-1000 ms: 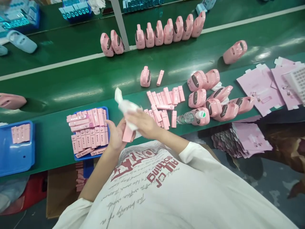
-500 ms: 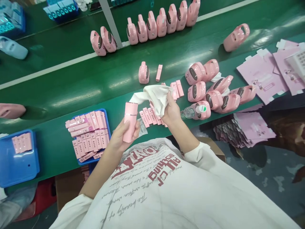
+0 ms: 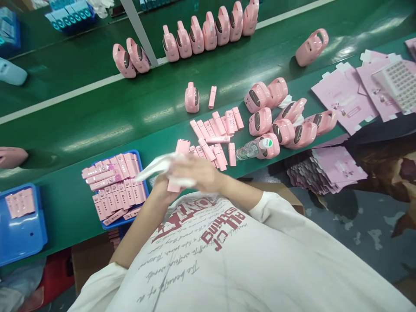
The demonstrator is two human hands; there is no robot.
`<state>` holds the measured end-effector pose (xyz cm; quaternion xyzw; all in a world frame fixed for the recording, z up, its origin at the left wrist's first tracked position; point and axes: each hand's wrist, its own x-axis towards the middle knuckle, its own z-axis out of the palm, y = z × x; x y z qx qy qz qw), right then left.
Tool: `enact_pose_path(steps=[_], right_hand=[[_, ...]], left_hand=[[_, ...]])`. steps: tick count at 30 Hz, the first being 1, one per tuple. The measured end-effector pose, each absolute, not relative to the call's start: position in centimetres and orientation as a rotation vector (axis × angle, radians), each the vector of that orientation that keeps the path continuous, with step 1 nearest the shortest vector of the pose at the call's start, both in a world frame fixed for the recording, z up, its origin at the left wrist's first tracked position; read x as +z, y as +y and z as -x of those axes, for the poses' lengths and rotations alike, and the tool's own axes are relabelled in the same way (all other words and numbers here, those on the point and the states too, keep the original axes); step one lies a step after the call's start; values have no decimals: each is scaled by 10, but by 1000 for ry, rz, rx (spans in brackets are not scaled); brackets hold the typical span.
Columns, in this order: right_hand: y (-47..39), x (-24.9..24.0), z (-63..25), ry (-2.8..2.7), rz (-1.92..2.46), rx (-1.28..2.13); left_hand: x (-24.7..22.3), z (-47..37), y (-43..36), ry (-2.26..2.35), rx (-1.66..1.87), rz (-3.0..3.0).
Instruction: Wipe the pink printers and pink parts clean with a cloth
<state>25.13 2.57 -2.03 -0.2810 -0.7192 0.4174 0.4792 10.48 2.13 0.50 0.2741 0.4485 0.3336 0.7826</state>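
Pink stick [image 3: 182, 146] in left hand [image 3: 164, 187], fingers wrapped round it, mostly hidden. Right hand [image 3: 203, 175], blurred, grips white cloth [image 3: 155, 167] across stick's middle; top end pokes out beyond grip. Blue tray [image 3: 141, 167] left of grip, loose sticks [image 3: 218, 139] right, bottle [image 3: 250, 150] farther right.

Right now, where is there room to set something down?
Bare green surface shows between the two blue trays, and farther back between the fuller tray and the paired pink cases. It is crowded beyond the right hand: pink sticks, a bottle, more pink cases.
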Motion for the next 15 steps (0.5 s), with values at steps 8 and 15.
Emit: enact_pose_path(steps=[8,15], right_hand=[[70,-20,-287,-779,1024,1378],[22,-34,-249,-1641,875,935]], left_hand=[[19,-114,17,906,753,-404],[10,-119,22,998,798,-220]])
